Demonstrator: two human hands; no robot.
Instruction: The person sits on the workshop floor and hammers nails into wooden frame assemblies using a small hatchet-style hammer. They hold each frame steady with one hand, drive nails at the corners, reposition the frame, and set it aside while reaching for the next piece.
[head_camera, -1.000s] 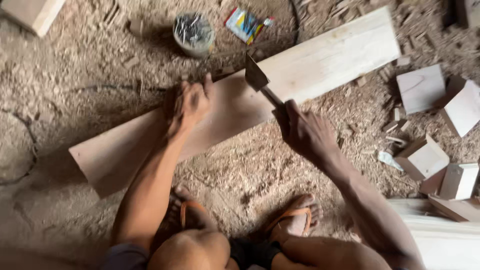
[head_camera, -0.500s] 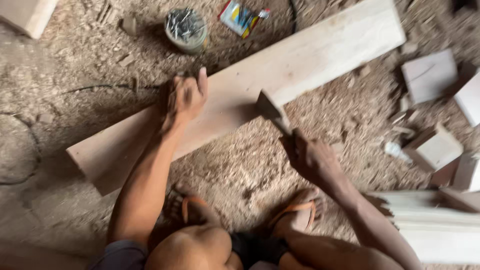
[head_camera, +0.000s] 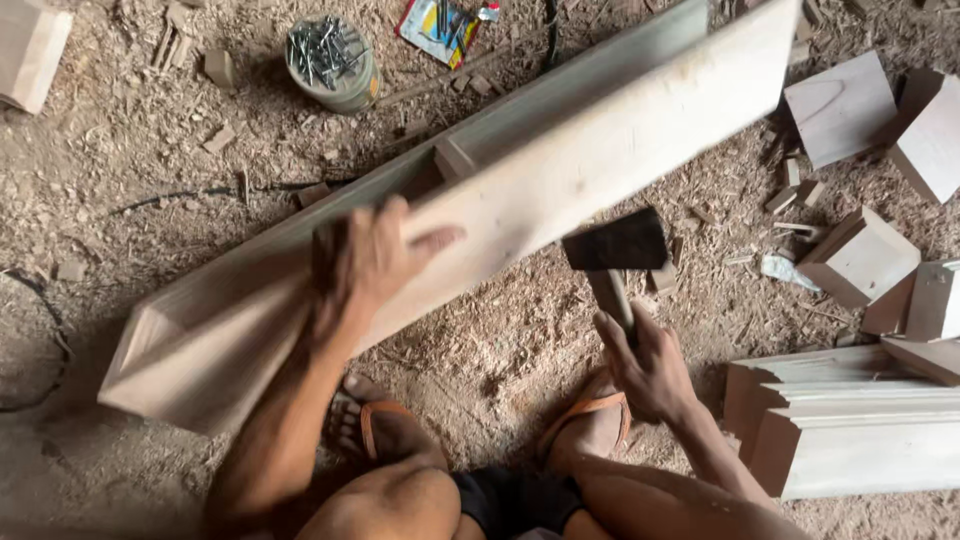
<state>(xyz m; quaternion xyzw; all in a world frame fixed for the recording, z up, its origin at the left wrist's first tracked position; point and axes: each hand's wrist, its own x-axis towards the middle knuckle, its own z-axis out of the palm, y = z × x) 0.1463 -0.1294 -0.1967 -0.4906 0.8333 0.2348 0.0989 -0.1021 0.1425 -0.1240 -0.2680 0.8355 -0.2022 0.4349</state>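
Observation:
A long pale wooden piece (head_camera: 600, 150), made of boards joined into an open channel, lies diagonally across the sawdust floor and is tipped up on its edge. My left hand (head_camera: 365, 262) grips its near board around the middle, blurred by motion. My right hand (head_camera: 645, 365) holds the wooden handle of a hammer (head_camera: 612, 248), whose dark head hovers just below the board's near edge. My feet in orange sandals (head_camera: 590, 425) rest on the floor below the piece.
A tin of nails (head_camera: 330, 60) stands at the top, next to a colourful packet (head_camera: 438, 28). Wooden offcut blocks (head_camera: 860, 255) lie scattered at the right. A stack of moulded boards (head_camera: 850, 425) sits lower right. A dark cable (head_camera: 190, 195) runs at the left.
The wooden piece has been tipped from lying flat up onto its edge by my left hand, showing its inner channel. The hammer has dropped from the board down to beside it.

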